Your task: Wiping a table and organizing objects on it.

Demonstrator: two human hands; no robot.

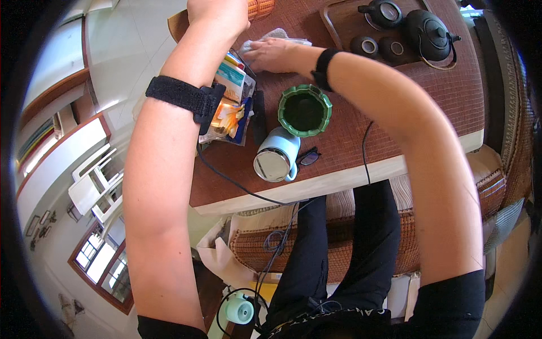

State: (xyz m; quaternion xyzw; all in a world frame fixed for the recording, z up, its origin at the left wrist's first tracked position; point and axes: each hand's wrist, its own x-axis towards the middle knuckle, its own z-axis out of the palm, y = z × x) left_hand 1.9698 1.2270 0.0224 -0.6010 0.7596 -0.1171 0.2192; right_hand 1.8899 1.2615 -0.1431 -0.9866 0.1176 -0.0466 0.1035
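Observation:
My left hand [218,12] is at the top edge, its fingers cut off by the frame, beside an orange-brown woven object [260,9]; what it holds is hidden. Palm down on the table, my right hand [271,55] presses on a crumpled pale cloth [277,34]. Below it stand a green scalloped bowl [305,111] with dark contents and a light-blue mug [279,148] with a shiny lid. Glasses [310,156] lie beside the mug. Left of them are a pile of colourful packets [232,110] and a dark narrow object [258,116].
A wooden tray [338,25] at the upper right holds a black teapot [434,36], a smaller pot [383,15] and cups [364,45]. Black cables [237,184] cross the table's pale edge [338,182]. A mint-green device [239,309] is low on the left.

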